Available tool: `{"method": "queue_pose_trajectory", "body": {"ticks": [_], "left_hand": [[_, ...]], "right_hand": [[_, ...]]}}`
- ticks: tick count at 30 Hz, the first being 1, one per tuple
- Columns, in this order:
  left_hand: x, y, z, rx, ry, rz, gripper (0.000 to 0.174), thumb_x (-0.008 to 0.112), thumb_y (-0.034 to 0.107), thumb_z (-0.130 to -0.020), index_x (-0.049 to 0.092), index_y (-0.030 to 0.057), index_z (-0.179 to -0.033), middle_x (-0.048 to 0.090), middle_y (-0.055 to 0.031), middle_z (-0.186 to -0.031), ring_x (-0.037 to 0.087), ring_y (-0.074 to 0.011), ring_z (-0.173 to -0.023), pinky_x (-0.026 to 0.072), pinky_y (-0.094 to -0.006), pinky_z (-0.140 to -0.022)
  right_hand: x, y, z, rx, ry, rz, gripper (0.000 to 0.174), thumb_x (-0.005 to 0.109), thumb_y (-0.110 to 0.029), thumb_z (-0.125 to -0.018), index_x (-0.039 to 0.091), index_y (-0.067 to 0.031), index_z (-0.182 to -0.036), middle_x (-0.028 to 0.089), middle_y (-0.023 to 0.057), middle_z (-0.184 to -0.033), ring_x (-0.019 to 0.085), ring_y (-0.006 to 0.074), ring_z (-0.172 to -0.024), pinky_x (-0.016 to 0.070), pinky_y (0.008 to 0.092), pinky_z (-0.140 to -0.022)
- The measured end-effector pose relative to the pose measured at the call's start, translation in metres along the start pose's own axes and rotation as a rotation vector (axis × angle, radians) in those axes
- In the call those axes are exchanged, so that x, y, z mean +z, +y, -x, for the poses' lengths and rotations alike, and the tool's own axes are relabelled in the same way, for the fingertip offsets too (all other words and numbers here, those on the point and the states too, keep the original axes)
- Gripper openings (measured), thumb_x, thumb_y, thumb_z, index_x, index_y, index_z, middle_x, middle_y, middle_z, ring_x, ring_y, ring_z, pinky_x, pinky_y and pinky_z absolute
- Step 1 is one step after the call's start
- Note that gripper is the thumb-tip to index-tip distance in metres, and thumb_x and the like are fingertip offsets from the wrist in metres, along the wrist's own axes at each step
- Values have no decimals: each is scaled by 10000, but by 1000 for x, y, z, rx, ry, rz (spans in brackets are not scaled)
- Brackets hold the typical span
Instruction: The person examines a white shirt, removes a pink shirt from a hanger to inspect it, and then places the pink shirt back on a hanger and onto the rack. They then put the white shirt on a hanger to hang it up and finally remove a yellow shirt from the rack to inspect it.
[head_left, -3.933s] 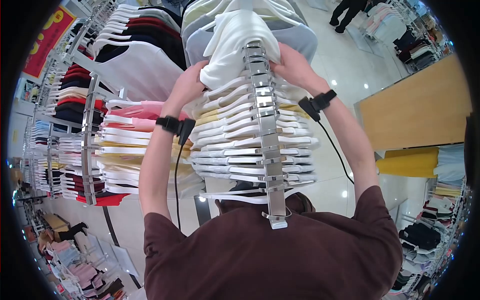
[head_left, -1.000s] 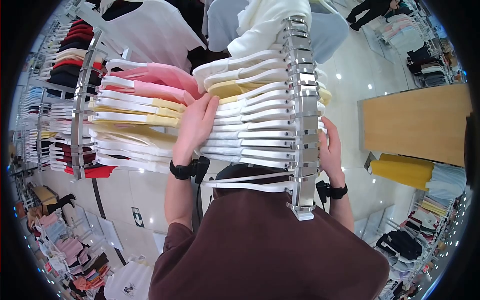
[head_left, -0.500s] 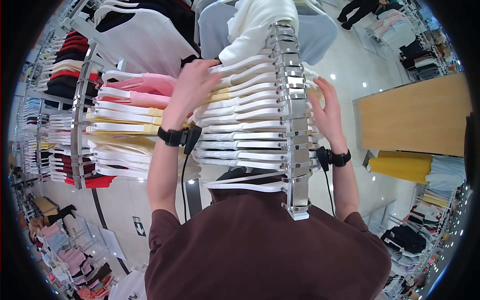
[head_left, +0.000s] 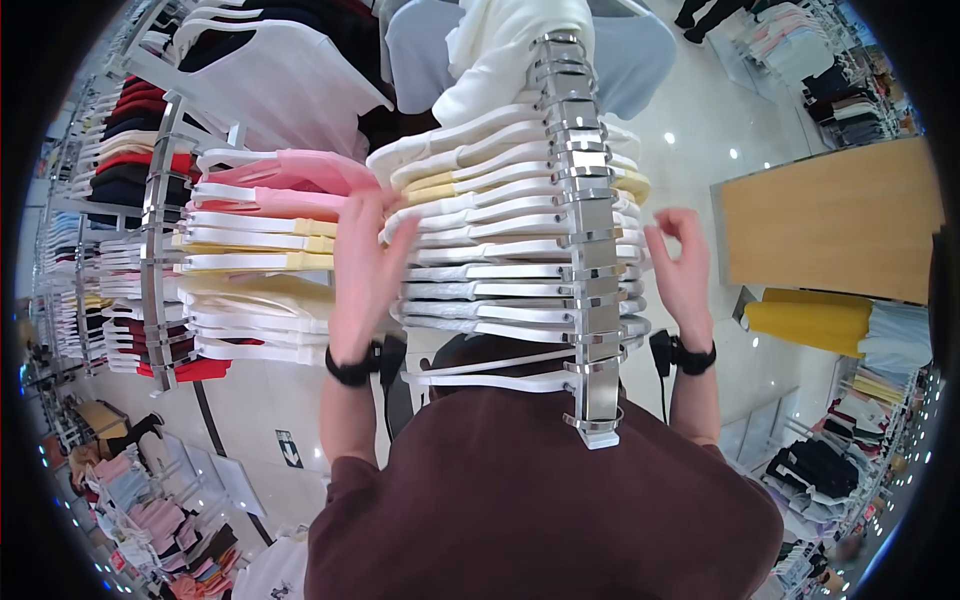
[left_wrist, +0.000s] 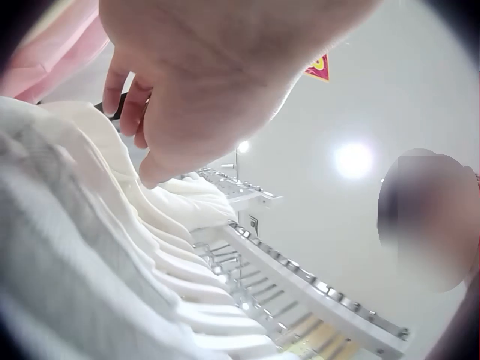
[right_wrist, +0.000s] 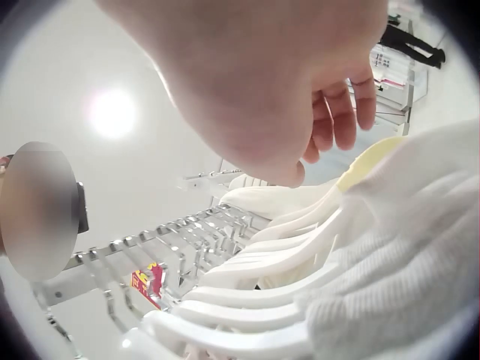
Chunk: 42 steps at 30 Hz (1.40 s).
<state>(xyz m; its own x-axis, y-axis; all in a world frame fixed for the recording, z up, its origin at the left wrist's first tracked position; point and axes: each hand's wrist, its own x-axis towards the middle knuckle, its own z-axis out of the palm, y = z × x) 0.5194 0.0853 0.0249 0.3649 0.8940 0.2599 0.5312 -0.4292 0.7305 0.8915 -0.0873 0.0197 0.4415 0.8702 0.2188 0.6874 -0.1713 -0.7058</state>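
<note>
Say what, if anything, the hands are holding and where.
Nothing is held: the left hand and the right hand are both open, fingers loosely bent, near the hangers on the rail.

White, yellow and pale grey garments (head_left: 430,188) on white hangers (head_left: 515,228), closely packed along a metal rail (head_left: 592,215).

Open floor (head_left: 690,150) separates the central rail (head_left: 594,250) from the wooden panel (head_left: 830,220), leaving a passage on the right. On the left, pink garments (head_left: 325,170) crowd the row's side. Closely packed hangers (head_left: 515,248) leave only slits; a bunched white garment (head_left: 500,55) blocks the rail's far end.
</note>
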Motion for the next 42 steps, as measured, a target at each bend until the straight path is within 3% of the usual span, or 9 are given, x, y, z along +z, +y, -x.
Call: {"method": "queue_pose_trajectory", "body": {"ticks": [3, 6, 12, 17, 21, 26, 31, 39, 42], "left_hand": [[-13, 17, 56, -198, -135, 150, 178, 810, 82, -913, 690, 1, -1016, 658, -126, -969, 657, -300, -937, 528, -390, -867], [-23, 27, 91, -196, -286, 154, 163, 802, 46, -908, 674, 1, -998, 674, -105, -970, 663, -261, -949, 528, -359, -884], [-8, 43, 113, -16, -221, -51, 293, 827, 78, -889, 766, 61, -1175, 723, -103, -1124, 672, -329, -1071, 535, -422, -954], [14, 53, 118, 47, -414, -26, 299, 810, 147, -928, 755, 74, -1213, 736, -103, -1095, 673, -324, -1050, 523, -437, -947], [21, 53, 122, 56, -404, -48, 270, 782, 159, -964, 742, 63, -1214, 737, -106, -1079, 667, -332, -1023, 497, -447, -911], [21, 51, 123, 70, -360, -57, 252, 723, 98, -993, 727, 43, -1239, 737, -130, -1188, 651, -357, -1120, 463, -446, -980], [15, 40, 131, -65, -340, -11, 243, 682, 70, -1012, 718, 20, -1247, 720, -158, -1219, 627, -384, -1187, 459, -461, -1074], [23, 49, 142, -330, -319, 173, 204, 757, 108, -950, 732, 22, -1134, 716, -122, -1094, 630, -351, -1121, 488, -434, -1007], [29, 58, 142, -330, -287, 102, 209, 766, 122, -921, 722, 21, -1099, 705, -121, -1057, 627, -347, -1086, 482, -432, -987]], "right_hand": [[-16, -8, 40, 141, -157, -100, 167, 781, -96, -964, 672, 4, -1041, 679, 60, -916, 610, 168, -801, 530, 323, -783], [-27, -23, 61, 209, -392, -139, 169, 804, -95, -945, 683, 0, -1016, 670, 34, -854, 594, 131, -769, 533, 306, -760], [-33, -11, 83, 108, -421, -133, 236, 865, -125, -889, 716, -14, -1034, 727, 74, -932, 683, 202, -866, 556, 334, -802], [-36, -12, 94, 140, -556, -214, 316, 850, -138, -910, 778, -56, -1206, 772, 107, -1101, 728, 278, -957, 579, 383, -875], [-25, 2, 101, -103, -475, -211, 320, 826, -168, -937, 775, -65, -1235, 742, 111, -1041, 697, 301, -955, 563, 387, -855], [-18, 6, 100, -146, -438, -206, 299, 766, -154, -978, 757, -76, -1266, 682, 100, -988, 654, 303, -933, 541, 411, -825], [-26, 21, 98, -149, -484, -225, 267, 704, -114, -1013, 749, -58, -1270, 715, 108, -1081, 670, 302, -1035, 547, 403, -916], [-28, 35, 101, -7, -553, -423, 245, 692, -102, -1030, 747, -31, -1258, 719, 104, -1127, 688, 249, -1020, 570, 357, -931], [-33, 27, 95, 50, -606, -441, 243, 716, -168, -1018, 765, -48, -1222, 747, 116, -1093, 695, 306, -1035, 551, 410, -947]]}}
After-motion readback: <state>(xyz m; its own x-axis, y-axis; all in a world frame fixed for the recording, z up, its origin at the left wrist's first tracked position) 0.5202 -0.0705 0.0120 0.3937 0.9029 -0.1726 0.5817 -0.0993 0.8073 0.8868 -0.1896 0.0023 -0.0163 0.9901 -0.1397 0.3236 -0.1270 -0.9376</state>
